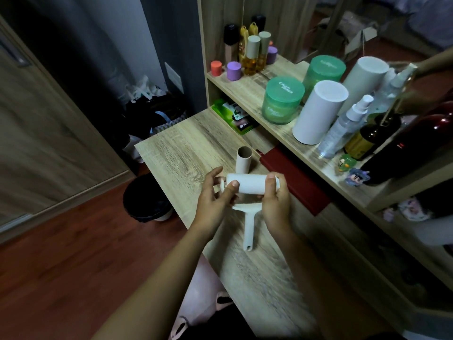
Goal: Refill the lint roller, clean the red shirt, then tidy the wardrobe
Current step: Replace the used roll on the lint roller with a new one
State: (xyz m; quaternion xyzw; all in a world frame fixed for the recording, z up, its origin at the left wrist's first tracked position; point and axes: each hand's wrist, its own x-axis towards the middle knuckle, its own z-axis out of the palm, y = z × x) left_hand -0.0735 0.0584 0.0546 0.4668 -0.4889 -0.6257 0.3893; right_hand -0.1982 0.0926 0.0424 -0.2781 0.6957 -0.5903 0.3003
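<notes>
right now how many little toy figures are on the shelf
2: a green figure and a purple figure side by side at the shelf edge; others may be hidden.

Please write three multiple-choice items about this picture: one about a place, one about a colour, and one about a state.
1. Where is the cardboard tube?
A. on the table, behind the lint roller
B. in the bin
C. on the shelf

2. What colour is the roller's handle?
A. red
B. white
C. green

3. How is the lint roller held?
A. by one hand only
B. by nobody
C. by both hands

Answers:
1 A: the tube stands upright on the wood just beyond the roller.
2 B: the handle looks white.
3 C: the left hand and the right hand each grip one end of the roll.
</notes>
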